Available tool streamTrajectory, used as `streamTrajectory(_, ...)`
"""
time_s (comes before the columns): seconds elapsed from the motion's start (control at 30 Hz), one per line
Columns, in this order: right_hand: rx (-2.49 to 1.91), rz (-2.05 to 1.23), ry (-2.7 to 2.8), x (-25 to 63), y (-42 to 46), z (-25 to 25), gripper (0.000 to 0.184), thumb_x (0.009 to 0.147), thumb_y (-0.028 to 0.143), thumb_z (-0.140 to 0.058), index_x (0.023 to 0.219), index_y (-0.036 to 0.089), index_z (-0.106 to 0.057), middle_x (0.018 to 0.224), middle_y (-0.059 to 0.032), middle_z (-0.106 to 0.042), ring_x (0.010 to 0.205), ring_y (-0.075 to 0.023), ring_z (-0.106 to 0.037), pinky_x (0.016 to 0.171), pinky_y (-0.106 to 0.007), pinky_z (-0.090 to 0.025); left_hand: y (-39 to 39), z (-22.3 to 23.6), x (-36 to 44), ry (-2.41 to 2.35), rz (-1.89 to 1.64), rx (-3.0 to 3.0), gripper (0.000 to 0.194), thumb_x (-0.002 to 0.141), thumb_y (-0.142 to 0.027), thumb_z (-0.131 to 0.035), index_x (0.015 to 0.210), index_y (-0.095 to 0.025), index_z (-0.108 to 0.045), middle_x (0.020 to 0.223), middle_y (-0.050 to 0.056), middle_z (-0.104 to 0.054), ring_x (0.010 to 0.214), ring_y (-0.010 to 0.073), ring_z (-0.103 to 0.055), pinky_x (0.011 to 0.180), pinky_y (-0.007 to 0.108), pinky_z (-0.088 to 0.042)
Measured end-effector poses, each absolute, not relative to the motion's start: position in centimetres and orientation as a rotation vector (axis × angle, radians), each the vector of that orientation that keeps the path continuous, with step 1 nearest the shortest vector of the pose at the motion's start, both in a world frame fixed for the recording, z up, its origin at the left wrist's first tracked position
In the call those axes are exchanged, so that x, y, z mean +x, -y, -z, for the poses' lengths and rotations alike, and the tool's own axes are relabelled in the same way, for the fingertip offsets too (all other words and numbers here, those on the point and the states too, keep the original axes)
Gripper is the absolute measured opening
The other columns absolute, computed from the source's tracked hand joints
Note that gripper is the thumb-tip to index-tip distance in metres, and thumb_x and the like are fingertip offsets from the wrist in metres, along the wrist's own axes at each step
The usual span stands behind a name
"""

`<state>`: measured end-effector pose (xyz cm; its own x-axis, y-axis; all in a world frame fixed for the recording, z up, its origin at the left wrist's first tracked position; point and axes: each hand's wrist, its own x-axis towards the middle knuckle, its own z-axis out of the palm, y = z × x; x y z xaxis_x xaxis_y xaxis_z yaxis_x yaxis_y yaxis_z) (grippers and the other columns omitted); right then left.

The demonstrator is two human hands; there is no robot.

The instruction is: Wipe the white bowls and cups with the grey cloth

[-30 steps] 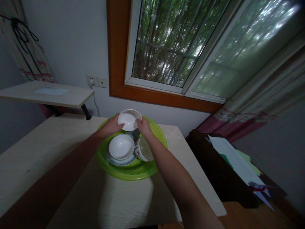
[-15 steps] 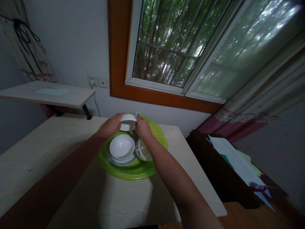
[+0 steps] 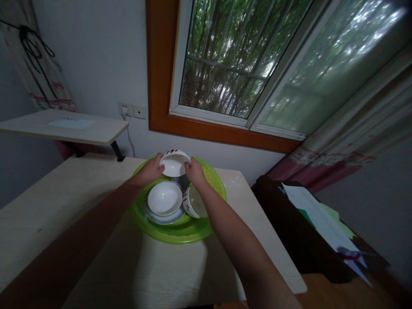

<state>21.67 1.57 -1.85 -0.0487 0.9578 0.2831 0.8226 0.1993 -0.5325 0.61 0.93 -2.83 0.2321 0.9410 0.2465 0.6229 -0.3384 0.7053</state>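
Between my two hands is a white bowl (image 3: 174, 165) with red marks on its outer wall, tilted so that its inside faces me. My left hand (image 3: 153, 168) grips its left rim, thumb inside. On the right rim my right hand (image 3: 195, 171) is closed, its thumb over the edge. Below the bowl is a round green basin (image 3: 174, 237). In the basin a plain white bowl (image 3: 165, 198) rests on a white plate (image 3: 165, 220). Beside them a second patterned bowl (image 3: 195, 202) leans on its side, partly hidden by my right forearm.
The basin stands on a pale wooden table (image 3: 174, 270). A raised shelf (image 3: 64, 126) with a paper on it is at the left. Behind are a wall socket (image 3: 125, 108) and a window (image 3: 231, 64). Papers (image 3: 317, 210) lie on a dark cabinet (image 3: 283, 227) at the right.
The held bowl has turned in my hands: its inside now shows more widely and the red marks have come into view. The dishes in the basin look nearly unchanged.
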Motion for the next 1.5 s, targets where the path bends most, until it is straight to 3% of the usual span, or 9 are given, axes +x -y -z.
streamTrajectory(0.07, -1.661, -0.206, 1.967, 21.6, -1.1, 1.4, 0.031, 0.095, 0.022, -0.042, 0.117, 0.012, -0.061, 0.105, -0.0148, -0.072, 0.096, -0.0253, -0.067, 0.086, -0.032, -0.050, -0.9, 2.8, 0.7, -1.413, -0.941, 2.097, 0.045, 0.088, -0.025, -0.043, 0.132, -0.016, -0.045, 0.115, 0.015, -0.067, 0.076, 0.0209, -0.068, 0.067, 0.033, -0.054)
streamTrajectory(0.17, -1.649, -0.080, 2.102, 21.3, -0.2, 0.7, 0.037, 0.092, 0.015, -0.043, 0.127, 0.015, -0.056, 0.111, -0.0150, -0.070, 0.096, -0.0254, -0.067, 0.086, -0.032, -0.050, -0.8, 2.7, 0.8, -1.440, -0.952, 2.252, 0.047, 0.082, -0.015, -0.043, 0.129, -0.018, -0.051, 0.118, 0.013, -0.066, 0.100, 0.0243, -0.065, 0.089, 0.038, -0.051)
streamTrajectory(0.27, -1.642, -0.009, 2.164, 21.0, 0.3, 0.3, 0.044, 0.089, 0.011, -0.043, 0.132, 0.015, -0.052, 0.115, -0.0162, -0.068, 0.095, -0.0265, -0.067, 0.085, -0.035, -0.050, -0.7, 2.5, 0.8, -1.443, -0.982, 2.284, 0.049, 0.079, -0.013, -0.046, 0.126, -0.020, -0.055, 0.121, 0.011, -0.066, 0.110, 0.0257, -0.061, 0.100, 0.040, -0.046)
streamTrajectory(0.5, -1.642, -0.193, 1.965, 21.3, -0.9, 1.3, 0.032, 0.095, 0.017, -0.041, 0.120, 0.015, -0.061, 0.106, -0.0121, -0.072, 0.097, -0.0229, -0.067, 0.087, -0.030, -0.049, -0.7, 2.1, 0.9, -1.468, -1.064, 2.266, 0.040, 0.086, -0.022, -0.045, 0.125, -0.019, -0.054, 0.120, 0.012, -0.064, 0.112, 0.0270, -0.061, 0.101, 0.042, -0.044)
streamTrajectory(0.7, -1.667, -0.320, 1.886, 21.6, -2.0, 2.3, 0.029, 0.097, 0.023, -0.043, 0.115, 0.014, -0.064, 0.107, -0.0118, -0.072, 0.099, -0.0214, -0.067, 0.088, -0.029, -0.049, -0.9, 2.4, 0.6, -1.513, -0.937, 2.127, 0.041, 0.086, -0.029, -0.050, 0.126, -0.017, -0.050, 0.100, 0.012, -0.069, 0.089, 0.0273, -0.068, 0.085, 0.041, -0.051)
streamTrajectory(1.1, -1.691, 0.114, 2.254, 20.5, 0.7, -0.3, 0.035, 0.096, 0.015, -0.038, 0.128, 0.017, -0.051, 0.114, -0.0176, -0.068, 0.090, -0.0267, -0.068, 0.081, -0.036, -0.052, -0.6, 2.1, 0.9, -1.540, -0.917, 2.292, 0.043, 0.085, -0.011, -0.040, 0.126, -0.017, -0.052, 0.122, 0.013, -0.063, 0.110, 0.0234, -0.061, 0.099, 0.038, -0.046)
streamTrajectory(1.33, -1.697, -0.052, 2.090, 21.0, -0.4, 0.8, 0.030, 0.099, 0.021, -0.036, 0.119, 0.014, -0.057, 0.104, -0.0132, -0.071, 0.093, -0.0237, -0.068, 0.082, -0.031, -0.050, -1.0, 1.9, 0.9, -1.626, -1.023, 2.317, 0.037, 0.087, -0.017, -0.042, 0.122, -0.016, -0.053, 0.123, 0.013, -0.062, 0.117, 0.0235, -0.058, 0.104, 0.037, -0.043)
streamTrajectory(1.5, -1.740, -0.218, 1.956, 21.6, -1.7, 2.1, 0.027, 0.099, 0.026, -0.040, 0.109, 0.014, -0.062, 0.103, -0.0121, -0.072, 0.095, -0.0220, -0.067, 0.082, -0.028, -0.050, -1.0, 2.0, 0.9, -1.655, -0.889, 2.248, 0.042, 0.084, -0.026, -0.053, 0.124, -0.013, -0.050, 0.117, 0.016, -0.066, 0.107, 0.0283, -0.064, 0.094, 0.039, -0.049)
